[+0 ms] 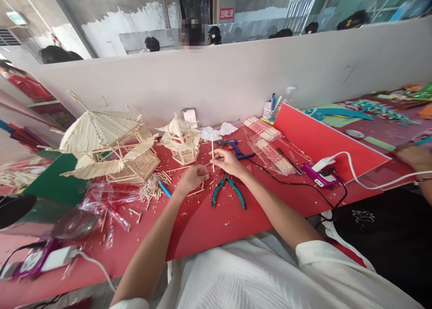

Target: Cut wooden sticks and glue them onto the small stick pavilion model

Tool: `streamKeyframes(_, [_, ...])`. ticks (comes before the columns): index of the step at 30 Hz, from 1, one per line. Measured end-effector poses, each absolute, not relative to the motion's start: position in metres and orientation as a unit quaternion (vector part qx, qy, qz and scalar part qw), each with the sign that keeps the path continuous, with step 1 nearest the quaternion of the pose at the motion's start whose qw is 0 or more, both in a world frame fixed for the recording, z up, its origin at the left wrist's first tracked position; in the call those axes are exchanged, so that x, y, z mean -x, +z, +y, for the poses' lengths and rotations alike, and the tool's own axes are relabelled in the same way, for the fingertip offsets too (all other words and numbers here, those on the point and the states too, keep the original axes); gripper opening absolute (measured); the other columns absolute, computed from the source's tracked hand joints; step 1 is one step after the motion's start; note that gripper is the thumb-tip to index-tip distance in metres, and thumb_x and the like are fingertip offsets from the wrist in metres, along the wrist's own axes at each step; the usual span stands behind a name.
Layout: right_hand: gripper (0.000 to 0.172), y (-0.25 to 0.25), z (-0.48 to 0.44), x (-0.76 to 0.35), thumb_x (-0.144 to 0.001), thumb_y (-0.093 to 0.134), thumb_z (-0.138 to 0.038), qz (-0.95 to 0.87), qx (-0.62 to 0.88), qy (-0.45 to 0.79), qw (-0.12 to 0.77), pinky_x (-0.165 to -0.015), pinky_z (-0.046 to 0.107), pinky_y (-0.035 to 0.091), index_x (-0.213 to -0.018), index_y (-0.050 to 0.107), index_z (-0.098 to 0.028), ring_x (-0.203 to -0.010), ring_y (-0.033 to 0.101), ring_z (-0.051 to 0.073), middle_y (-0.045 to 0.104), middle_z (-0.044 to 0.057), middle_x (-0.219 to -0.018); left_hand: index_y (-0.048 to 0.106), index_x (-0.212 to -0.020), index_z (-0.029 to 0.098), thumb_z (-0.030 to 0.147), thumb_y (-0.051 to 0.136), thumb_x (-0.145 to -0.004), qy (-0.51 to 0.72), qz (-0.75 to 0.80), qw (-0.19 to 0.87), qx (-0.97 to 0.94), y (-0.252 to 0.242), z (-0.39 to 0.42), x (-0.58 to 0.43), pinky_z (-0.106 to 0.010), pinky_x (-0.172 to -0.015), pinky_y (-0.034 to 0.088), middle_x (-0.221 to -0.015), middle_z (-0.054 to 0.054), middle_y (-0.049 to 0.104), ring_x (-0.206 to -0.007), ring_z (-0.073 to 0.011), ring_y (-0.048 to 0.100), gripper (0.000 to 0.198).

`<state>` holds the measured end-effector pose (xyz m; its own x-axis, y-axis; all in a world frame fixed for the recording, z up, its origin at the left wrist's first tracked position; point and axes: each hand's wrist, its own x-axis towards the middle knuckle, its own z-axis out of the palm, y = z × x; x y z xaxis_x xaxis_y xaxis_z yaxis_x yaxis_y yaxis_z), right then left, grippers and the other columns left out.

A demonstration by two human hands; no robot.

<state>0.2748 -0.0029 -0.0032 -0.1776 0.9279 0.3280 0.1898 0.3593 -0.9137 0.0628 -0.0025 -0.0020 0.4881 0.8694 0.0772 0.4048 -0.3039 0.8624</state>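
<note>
In my right hand (228, 162) a thin pale wooden stick (212, 142) stands almost upright, pinched between the fingers. My left hand (193, 179) is just left of it, its fingers curled together; whatever they may hold is too small to make out. Green-handled pliers (228, 193) lie below my right hand with their handles spread. Behind my hands sits a small pavilion model (180, 140) built of sticks. A larger stick-built pavilion (108, 142) stands farther left. A blue glue gun (232, 146) rests just beyond my right hand.
Cut stick pieces (153, 190) and a blue pen (164, 188) lie left of my hands. Packs of sticks (270, 149), a red board (324, 138) and a purple power strip (320, 176) are to the right. A clear jar (74, 223) lies at left. Another person's hand (413, 158) is at far right.
</note>
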Motion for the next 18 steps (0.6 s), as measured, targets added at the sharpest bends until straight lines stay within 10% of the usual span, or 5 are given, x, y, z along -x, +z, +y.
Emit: streamKeyframes(18, [0.03, -0.004, -0.009, -0.262, -0.077, 0.078, -0.038, -0.626, 0.396, 0.463, 0.487, -0.068, 0.03, 0.059, -0.097, 0.068, -0.018, -0.079, 0.068, 0.018, 0.07, 0.004, -0.085, 0.063, -0.089, 0.016, 0.04, 0.094, -0.057, 0.348, 0.421, 0.607, -0.577, 0.015, -0.011, -0.069, -0.031, -0.068, 0.061, -0.077, -0.001, 0.07, -0.068, -0.0153, 0.07, 0.051])
